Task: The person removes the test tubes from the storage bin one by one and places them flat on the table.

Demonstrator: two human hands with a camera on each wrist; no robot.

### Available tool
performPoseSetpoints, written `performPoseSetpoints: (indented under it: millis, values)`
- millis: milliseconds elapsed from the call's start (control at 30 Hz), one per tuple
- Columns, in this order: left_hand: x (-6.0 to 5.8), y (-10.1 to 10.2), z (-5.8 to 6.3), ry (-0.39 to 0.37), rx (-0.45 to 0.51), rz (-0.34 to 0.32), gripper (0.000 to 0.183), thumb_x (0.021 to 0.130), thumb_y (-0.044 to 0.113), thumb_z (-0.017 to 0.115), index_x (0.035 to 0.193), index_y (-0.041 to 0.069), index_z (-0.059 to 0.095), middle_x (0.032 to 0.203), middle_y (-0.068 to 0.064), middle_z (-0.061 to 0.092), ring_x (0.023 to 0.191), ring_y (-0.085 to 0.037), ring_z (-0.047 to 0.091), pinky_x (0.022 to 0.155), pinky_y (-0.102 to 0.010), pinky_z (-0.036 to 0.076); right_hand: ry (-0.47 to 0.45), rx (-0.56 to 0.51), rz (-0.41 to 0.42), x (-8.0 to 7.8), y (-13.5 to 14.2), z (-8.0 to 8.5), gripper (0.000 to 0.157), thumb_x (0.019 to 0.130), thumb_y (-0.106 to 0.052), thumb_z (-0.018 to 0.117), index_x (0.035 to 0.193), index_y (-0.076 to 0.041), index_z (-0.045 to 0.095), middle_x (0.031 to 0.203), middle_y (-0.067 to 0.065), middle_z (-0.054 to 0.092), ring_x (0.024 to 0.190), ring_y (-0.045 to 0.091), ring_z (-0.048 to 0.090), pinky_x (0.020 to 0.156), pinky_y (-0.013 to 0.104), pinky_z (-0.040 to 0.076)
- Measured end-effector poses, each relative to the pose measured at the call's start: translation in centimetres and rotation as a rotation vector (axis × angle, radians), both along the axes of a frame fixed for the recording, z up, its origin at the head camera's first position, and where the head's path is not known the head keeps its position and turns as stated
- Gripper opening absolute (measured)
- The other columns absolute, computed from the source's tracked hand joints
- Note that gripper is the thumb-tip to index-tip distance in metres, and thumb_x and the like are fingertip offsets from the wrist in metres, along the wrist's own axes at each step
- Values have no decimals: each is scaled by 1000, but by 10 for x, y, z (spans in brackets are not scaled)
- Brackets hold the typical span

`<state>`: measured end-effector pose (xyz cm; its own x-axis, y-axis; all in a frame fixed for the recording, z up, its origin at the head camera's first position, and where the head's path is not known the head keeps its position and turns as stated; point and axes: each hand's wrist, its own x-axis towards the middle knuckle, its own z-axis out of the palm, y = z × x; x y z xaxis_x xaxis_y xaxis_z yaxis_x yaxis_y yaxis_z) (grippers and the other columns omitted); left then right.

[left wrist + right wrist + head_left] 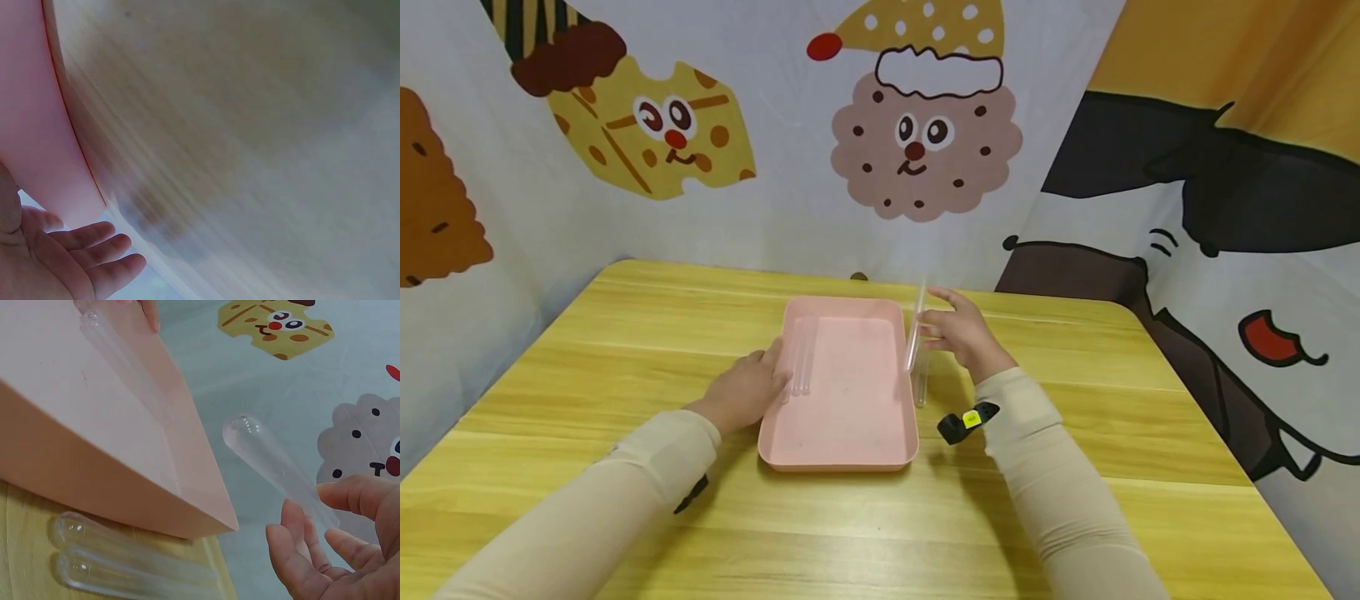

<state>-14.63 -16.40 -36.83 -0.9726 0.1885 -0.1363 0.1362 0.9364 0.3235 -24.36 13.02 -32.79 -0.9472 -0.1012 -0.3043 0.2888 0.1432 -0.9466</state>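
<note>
A pink rectangular tray (850,454) lies on the table, with my left hand (745,387) at its left rim. The thumb reaches over the tray's edge while the other fingers stay outside; in the left wrist view those fingers (100,247) are loosely extended beside the wall. My right hand (958,333) pinches a clear test tube (269,459) between thumb and fingertips, its rounded end pointing away from the hand, beside the tray's right rim. Inside the tray, clear tubes (807,358) lie along the left side. Two more tubes (119,572) lie outside, against the right wall.
The wood-grain table (647,367) reaches around the tray on all sides. Behind it hangs a white curtain (782,225) printed with cartoon food. A black strap device with a yellow label (970,418) is on the right wrist.
</note>
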Motion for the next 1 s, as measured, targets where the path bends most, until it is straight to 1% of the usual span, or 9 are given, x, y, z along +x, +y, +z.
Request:
performPoseSetpoints:
  millis: [133, 333, 433, 767, 867, 1000]
  values:
    - [0, 0, 0, -5, 2, 5, 62, 105, 30, 37, 151, -6, 16, 136, -37, 43, 123, -49, 47, 94, -58, 45, -6, -3, -3, 1, 3, -1, 60, 94, -7, 60, 149, -21, 38, 111, 10, 60, 75, 14, 66, 67, 29, 58]
    - [0, 0, 0, -11, 4, 6, 63, 105, 31, 37, 152, -5, 15, 136, -37, 42, 123, -49, 46, 94, -58, 45, -14, -3, -4, 1, 8, -2, 62, 94, -7, 59, 150, -20, 36, 107, 7, 60, 70, 11, 66, 63, 27, 58]
    - [-1, 0, -1, -16, 5, 8, 63, 105, 31, 37, 152, -4, 15, 137, -37, 41, 124, -49, 45, 94, -59, 45, -23, -1, -4, 1, 10, -4, 62, 94, -7, 59, 150, -19, 36, 108, 8, 59, 68, 10, 65, 63, 27, 58]
    - [-1, -1, -1, -30, 9, 14, 64, 105, 32, 36, 152, -4, 13, 139, -37, 39, 126, -50, 43, 96, -59, 43, -36, 52, 6, 0, 19, -12, 62, 95, -8, 58, 151, -20, 34, 123, 14, 55, 73, 11, 64, 72, 30, 58]
    - [0, 0, 0, -33, 9, 17, 64, 105, 32, 36, 152, -3, 13, 139, -37, 39, 126, -50, 43, 96, -60, 43, -37, 57, 7, 0, 23, -14, 62, 95, -7, 57, 151, -19, 33, 121, 13, 55, 72, 10, 64, 73, 30, 58]
    - [-1, 0, -1, -34, 8, 18, 64, 105, 32, 36, 153, -3, 13, 140, -37, 38, 126, -50, 42, 96, -60, 43, -40, 53, 2, 1, 26, -16, 63, 94, -6, 57, 151, -19, 33, 114, 11, 57, 70, 10, 64, 73, 31, 58]
